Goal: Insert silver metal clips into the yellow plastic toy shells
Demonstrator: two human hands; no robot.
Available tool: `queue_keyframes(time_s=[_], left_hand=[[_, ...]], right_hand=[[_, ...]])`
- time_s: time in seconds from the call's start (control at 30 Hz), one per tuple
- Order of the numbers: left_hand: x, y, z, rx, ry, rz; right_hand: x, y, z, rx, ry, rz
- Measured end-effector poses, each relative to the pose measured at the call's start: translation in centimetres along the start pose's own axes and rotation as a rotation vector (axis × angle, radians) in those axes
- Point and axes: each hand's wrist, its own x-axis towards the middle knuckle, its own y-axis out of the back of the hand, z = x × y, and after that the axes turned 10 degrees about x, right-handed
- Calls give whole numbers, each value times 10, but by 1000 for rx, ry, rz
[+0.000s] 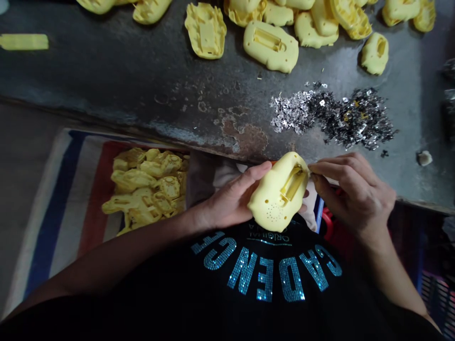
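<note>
Left hand (229, 196) cradles a yellow plastic casing (275, 194) palm-up; right hand (351, 199) grips its slotted end with curled fingers. Metal bench edge (170, 140) runs just ahead of both hands.

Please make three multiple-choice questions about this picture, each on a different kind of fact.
1. Where is the heap of small metal pieces? A) on the striped cloth B) on the dark metal table C) on the shirt
2. What colour is the held plastic shell? A) blue B) red C) yellow
3. What state is that shell in? A) held by the left hand and right hand B) lying on the table C) broken apart

1 B: the heap lies on the table top.
2 C: the shell shows yellow.
3 A: the left hand cups it, the right touches its edge.
</note>
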Motion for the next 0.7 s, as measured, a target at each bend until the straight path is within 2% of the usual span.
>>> queue_keyframes(time_s=[0.13, 0.3, 0.37, 0.47, 0.53, 0.63, 0.7], left_hand=[[-1, -1, 1, -17, 5, 37], [-2, -4, 1, -24, -40, 72], [-2, -5, -1, -19, -57, 67], [-3, -6, -3, -5, -77, 68], [-5, -8, -5, 20, -101, 105], [-11, -9, -9, 106, -157, 168], [-16, -7, -12, 171, -181, 150]], right_hand=[[-3, -4, -1, -28, -29, 6], [-8, -12, 1, -142, 64, -5], [-9, -13, 1, -136, 61, 9], [-6, -8, -1, 53, -130, 34], [-2, -3, 1, 239, -279, 4], [2, 4, 6, 456, -413, -61], [3, 4, 9, 586, -508, -69]])
